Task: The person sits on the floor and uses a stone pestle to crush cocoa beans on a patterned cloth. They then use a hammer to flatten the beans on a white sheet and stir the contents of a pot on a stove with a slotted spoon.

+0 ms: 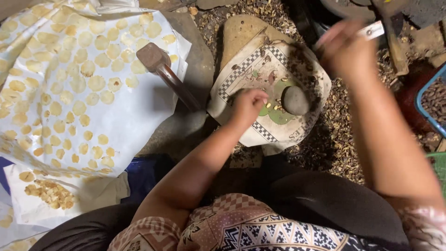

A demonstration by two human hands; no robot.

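Nut (268, 105) under pinched left fingers (258, 98) (closed)

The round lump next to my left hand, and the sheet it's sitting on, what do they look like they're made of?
The round lump looks like stone: grey, matte, smooth and rounded like a river pebble. The sheet under it looks like a woven plastic sack or coated cloth, off-white with printed checks and green patches; its edges crease and fold softly over the rock below. The left hand rests on it, fingers curled.

The ground (334, 144) is dark earth, covered with many small brown husk pieces. A white sheet (134, 111) lies at the left on it, with round flat pale pieces in rows. A blue basket (429, 104) stands at the right edge. Light is dim and warm.
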